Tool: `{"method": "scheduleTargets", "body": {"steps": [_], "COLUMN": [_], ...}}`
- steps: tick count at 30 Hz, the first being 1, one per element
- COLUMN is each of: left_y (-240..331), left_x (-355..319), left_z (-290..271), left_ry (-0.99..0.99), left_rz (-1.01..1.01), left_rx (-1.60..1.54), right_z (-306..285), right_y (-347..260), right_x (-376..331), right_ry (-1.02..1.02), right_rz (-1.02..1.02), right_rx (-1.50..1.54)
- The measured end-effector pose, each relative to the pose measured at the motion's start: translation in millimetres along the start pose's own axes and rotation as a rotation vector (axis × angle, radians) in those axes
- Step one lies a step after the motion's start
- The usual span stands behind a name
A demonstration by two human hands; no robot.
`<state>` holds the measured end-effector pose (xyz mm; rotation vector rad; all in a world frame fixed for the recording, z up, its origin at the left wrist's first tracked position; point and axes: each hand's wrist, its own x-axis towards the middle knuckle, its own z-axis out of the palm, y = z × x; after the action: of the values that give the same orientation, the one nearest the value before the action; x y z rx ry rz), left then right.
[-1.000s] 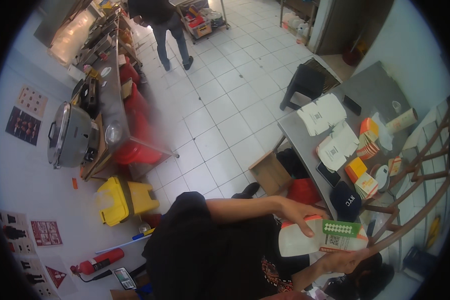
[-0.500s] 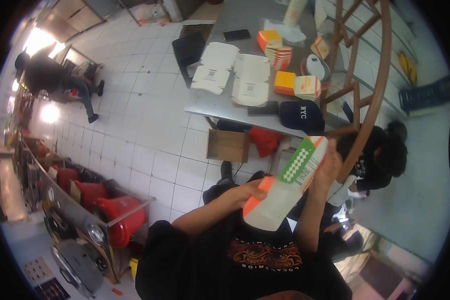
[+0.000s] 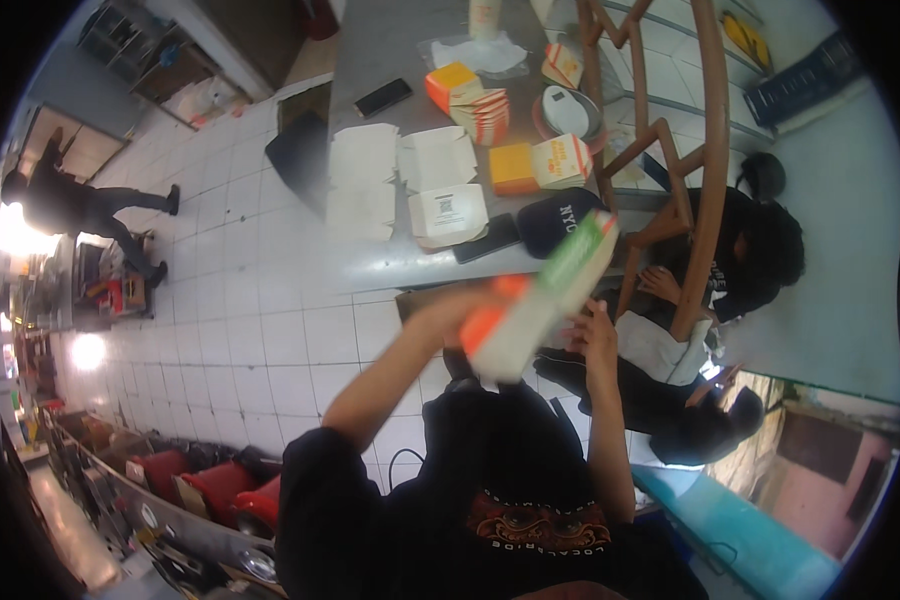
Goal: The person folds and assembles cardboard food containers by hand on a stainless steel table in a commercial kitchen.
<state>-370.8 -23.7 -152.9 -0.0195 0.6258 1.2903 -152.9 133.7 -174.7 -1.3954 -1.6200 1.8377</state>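
A folded paper food carton [image 3: 542, 302], white with green and orange panels and blurred by motion, is tilted in front of me. My left hand [image 3: 458, 312] grips its orange left edge, fingers partly hidden. Just right of the carton, my right hand [image 3: 594, 338] is raised with fingers apart, holding nothing I can see. Beyond, on the metal table, lie white unfolded cartons [image 3: 365, 178] in stacks. Another white carton [image 3: 448, 214] with a printed square code lies nearer the table edge. Orange-and-yellow cartons [image 3: 482, 112] stand behind, and another yellow pair [image 3: 515, 168] sits to their right.
A dark cap [image 3: 552, 226] and a phone [image 3: 488, 238] lie by the near table edge; a second phone [image 3: 383, 97] is farther back. A brown wooden railing [image 3: 712, 180] rises on the right, with people seated beyond it. Red tubs [image 3: 215, 490] stand lower left. Another person [image 3: 90, 210] walks at far left.
My view has turned, and the table sits lower and further left in it. My right hand has come off the carton; my left still holds it. The far-left person has changed stance.
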Motion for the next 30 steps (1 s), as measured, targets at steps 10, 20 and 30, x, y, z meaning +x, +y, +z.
{"method": "scheduleTargets", "body": {"steps": [10,20,30], "left_y": [204.1,169.3,147.1], "left_x": [205.1,285.5,257.1], "left_z": [-70.6,-103.2,-101.2], "left_ry": [0.432,0.489,0.623], "left_rz": [0.893,0.340,0.737], "left_rx": [2.072,2.551,2.270], "right_z": [-74.0,-89.3,-113.6], "right_y": [77.5,138.8,134.6], "right_x": [-94.6,-158.9,-101.4], "right_ry": [0.247,0.191,0.134], "right_rz": [0.113,0.550,0.243], "right_rx": [-0.423,-0.619,-0.403]}}
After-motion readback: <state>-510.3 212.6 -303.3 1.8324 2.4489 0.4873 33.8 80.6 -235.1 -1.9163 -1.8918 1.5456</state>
